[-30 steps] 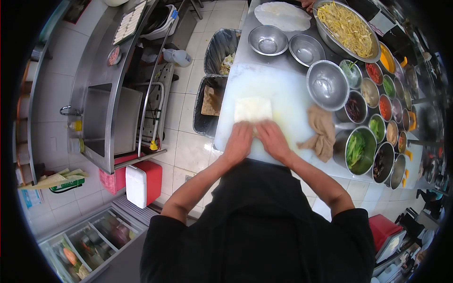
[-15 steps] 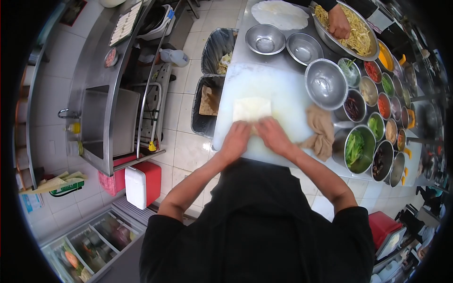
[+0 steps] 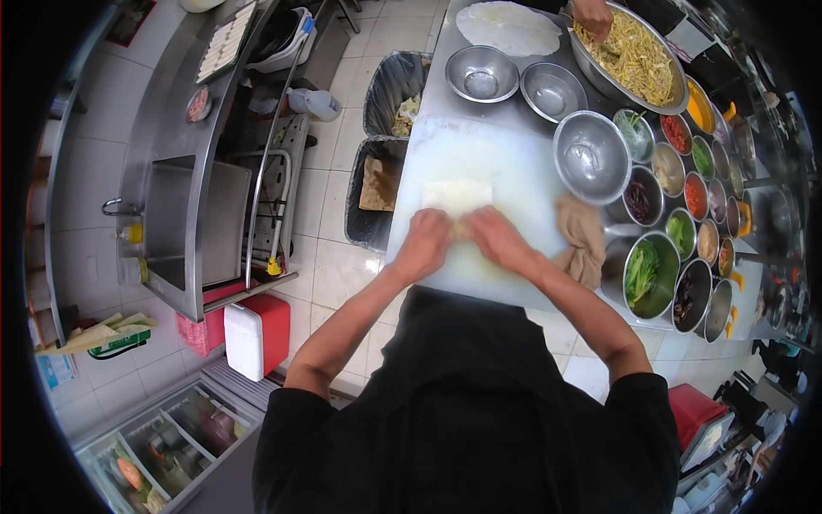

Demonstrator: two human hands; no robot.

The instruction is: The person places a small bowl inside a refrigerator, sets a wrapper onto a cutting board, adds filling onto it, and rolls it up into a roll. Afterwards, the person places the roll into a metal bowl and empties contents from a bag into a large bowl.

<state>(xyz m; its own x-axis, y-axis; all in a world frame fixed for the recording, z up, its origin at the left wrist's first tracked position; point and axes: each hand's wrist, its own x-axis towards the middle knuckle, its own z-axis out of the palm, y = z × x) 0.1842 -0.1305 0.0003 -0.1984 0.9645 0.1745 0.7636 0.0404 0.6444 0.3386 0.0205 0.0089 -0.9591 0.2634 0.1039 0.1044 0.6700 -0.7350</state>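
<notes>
A pale, thin spring roll wrapper (image 3: 459, 194) lies flat on the white cutting board (image 3: 445, 141) in front of me. My left hand (image 3: 428, 244) has its fingers curled over the near left part of the wrapper. On the near right part, my right hand (image 3: 490, 238) is bent the same way, with the fingertips pressed down. Between the two hands shows a little yellowish filling at the wrapper's near edge; most of that edge is hidden under the fingers. A crumpled brown cloth (image 3: 580, 242) rests on the board to the right of my right hand.
Empty steel bowls (image 3: 592, 157) stand beyond and right of the board, near pots of chopped vegetables (image 3: 640, 270). Another person's hand (image 3: 592, 19) is in a large bowl of shredded filling (image 3: 638, 64). Lined bins (image 3: 377, 193) stand left; white rolls fill a tray (image 3: 227, 43).
Both my hands have shifted slightly away from me over the wrapper, covering more of its near edge. The other person's hand has moved toward the far rim of the large bowl.
</notes>
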